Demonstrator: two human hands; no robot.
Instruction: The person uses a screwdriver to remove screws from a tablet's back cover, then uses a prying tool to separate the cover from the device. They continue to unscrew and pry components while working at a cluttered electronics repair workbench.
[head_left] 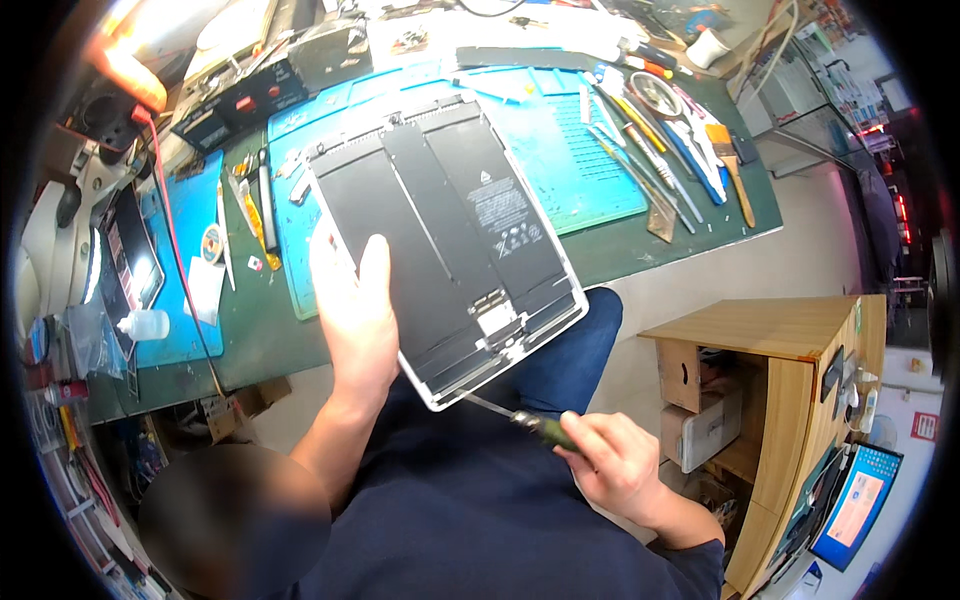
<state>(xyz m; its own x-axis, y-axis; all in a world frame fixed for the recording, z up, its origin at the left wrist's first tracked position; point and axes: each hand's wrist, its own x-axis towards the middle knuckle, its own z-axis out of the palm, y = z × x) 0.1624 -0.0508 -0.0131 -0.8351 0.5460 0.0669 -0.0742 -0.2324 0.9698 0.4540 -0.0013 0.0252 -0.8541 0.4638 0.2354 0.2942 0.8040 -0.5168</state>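
Note:
An opened tablet [420, 210], its black battery cells and silver frame exposed, tilts over the front edge of the bench. My left hand [358, 310] grips its left side, the thumb lying over the inner face. In my right hand [615, 460] is a screwdriver-like tool [540, 428] with a dark green handle and a thin metal shaft. The tip of that shaft reaches the tablet's lower corner, close to the frame; whether it touches cannot be made out. My fingers wrap round the handle.
Under the tablet's far end lies a blue work mat [600, 190]. Tweezers, pens and a brush [733, 170] crowd the bench's right side. A small clear bottle [145, 324] and a red cable [165, 210] are at left. A wooden cabinet [770, 330] stands to my right.

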